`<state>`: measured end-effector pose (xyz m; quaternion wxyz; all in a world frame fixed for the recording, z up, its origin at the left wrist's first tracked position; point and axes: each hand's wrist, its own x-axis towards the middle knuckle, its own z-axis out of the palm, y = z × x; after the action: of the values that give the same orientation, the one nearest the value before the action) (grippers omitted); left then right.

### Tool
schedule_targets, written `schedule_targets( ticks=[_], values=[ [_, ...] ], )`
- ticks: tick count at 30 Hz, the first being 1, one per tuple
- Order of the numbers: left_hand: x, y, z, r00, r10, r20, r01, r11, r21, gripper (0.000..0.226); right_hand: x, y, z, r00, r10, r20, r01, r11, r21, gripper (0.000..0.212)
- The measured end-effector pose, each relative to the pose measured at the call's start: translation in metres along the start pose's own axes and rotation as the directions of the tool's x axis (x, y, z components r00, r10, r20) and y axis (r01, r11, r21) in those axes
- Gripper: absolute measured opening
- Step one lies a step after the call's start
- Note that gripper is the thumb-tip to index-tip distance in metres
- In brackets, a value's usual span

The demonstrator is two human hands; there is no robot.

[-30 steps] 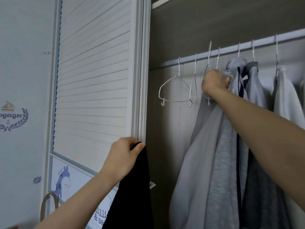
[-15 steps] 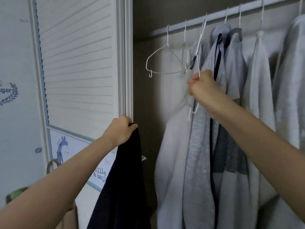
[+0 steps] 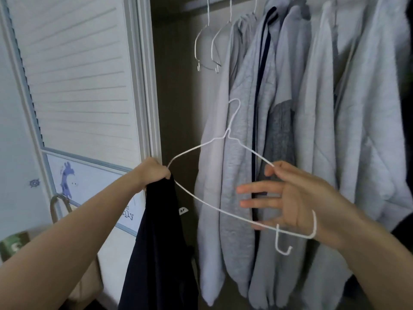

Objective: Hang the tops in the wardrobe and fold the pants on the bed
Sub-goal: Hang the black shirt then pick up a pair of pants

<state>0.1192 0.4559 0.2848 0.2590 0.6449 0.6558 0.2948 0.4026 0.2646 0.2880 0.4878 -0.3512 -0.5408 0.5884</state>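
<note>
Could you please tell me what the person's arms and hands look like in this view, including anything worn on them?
Both forearms are bare; no sleeve shows in the picture. The left hand and right hand wear no gloves, and no rings, watch or bracelet can be seen on them.

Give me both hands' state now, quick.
Left hand: fist closed on the dark top.
Right hand: pinches the white hanger, other fingers spread.

A single head-worn view looks forward and slightly down from close range into an open wardrobe of hanging pale grey tops (image 3: pixel 257 135), both forearms reaching in.
</note>
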Motion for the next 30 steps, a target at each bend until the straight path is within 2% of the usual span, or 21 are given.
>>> schedule_targets(
  ticks=[4,8,11,15,18,21,23,26,28,30],
  values=[
    [0.004,-0.002,0.016,0.999,-0.04,-0.008,0.039,0.998,-0.042,0.014,-0.015,-0.001,-0.024,0.978,0.048,0.204,-0.073,0.99,0.119,0.021],
    [0.011,-0.004,0.028,0.998,-0.052,-0.032,0.048,0.992,-0.114,0.012,-0.023,-0.006,-0.046,0.986,-0.02,0.168,-0.002,0.991,0.131,0.02],
    [0.015,-0.005,0.035,0.994,-0.102,0.029,0.106,0.97,-0.217,0.008,-0.029,-0.006,-0.066,0.99,-0.026,0.141,0.014,0.996,0.085,0.026],
    [0.02,-0.004,0.038,0.982,-0.122,0.144,0.173,0.886,-0.431,0.013,-0.032,0.004,-0.09,0.991,-0.003,0.134,-0.001,0.999,0.035,0.02],
    [0.019,-0.001,0.035,0.972,-0.109,0.206,0.199,0.848,-0.491,0.012,-0.032,0.009,-0.104,0.992,0.0,0.125,-0.009,0.997,0.072,0.013],
    [0.018,0.003,0.037,0.97,-0.128,0.206,0.22,0.818,-0.532,0.017,-0.034,0.013,-0.117,0.981,0.059,0.187,-0.075,0.994,0.083,0.02],
    [0.019,0.008,0.039,0.986,-0.106,0.131,0.156,0.87,-0.467,0.02,-0.031,0.021,-0.117,0.98,0.091,0.175,-0.101,0.994,0.05,0.019],
    [0.018,0.023,0.046,0.997,0.057,0.043,-0.047,0.977,-0.21,0.021,-0.017,0.034,-0.108,0.987,0.113,0.111,-0.113,0.994,-0.014,0.02],
    [0.012,0.033,0.054,0.985,0.169,0.025,-0.169,0.985,0.028,0.03,-0.009,0.039,-0.101,0.985,0.135,0.111,-0.129,0.99,-0.055,0.022],
    [0.009,0.037,0.063,0.975,0.221,-0.004,-0.217,0.96,0.177,0.034,-0.004,0.041,-0.094,0.982,0.15,0.112,-0.143,0.987,-0.067,0.022]
  ],
)
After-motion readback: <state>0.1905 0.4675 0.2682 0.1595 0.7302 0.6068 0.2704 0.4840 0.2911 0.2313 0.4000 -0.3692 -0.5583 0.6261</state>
